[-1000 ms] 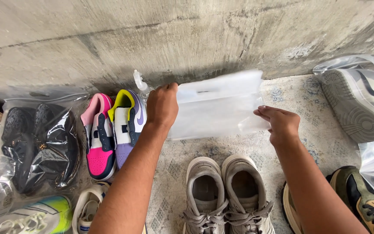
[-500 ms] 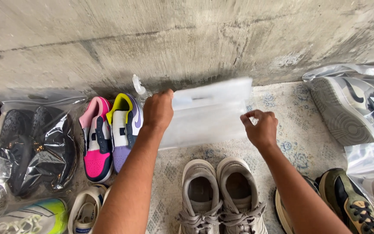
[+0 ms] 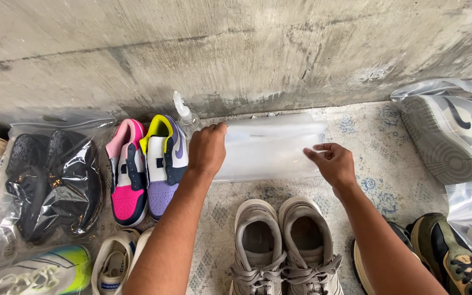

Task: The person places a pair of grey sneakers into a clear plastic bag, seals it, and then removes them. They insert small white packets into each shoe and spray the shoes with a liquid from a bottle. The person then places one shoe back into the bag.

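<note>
I hold a clear, empty plastic zip bag (image 3: 269, 147) stretched flat above the patterned rug, close to the concrete wall. My left hand (image 3: 207, 148) grips its top left corner. My right hand (image 3: 331, 162) pinches the bag's right edge between thumb and fingers. Just below the bag stands a pair of grey laced sneakers (image 3: 282, 246), toes toward me, between my two forearms.
A pink and a purple-yellow sneaker (image 3: 146, 166) and a small spray bottle (image 3: 186, 117) lie left of the bag. Bagged black shoes (image 3: 50, 180) sit at far left, bagged sneakers (image 3: 449, 134) at right, an olive sneaker (image 3: 449, 254) lower right, more shoes (image 3: 55, 270) lower left.
The bag has come down closer to the rug and looks flatter. My right hand shifted along the bag's right edge and now pinches it lower.
</note>
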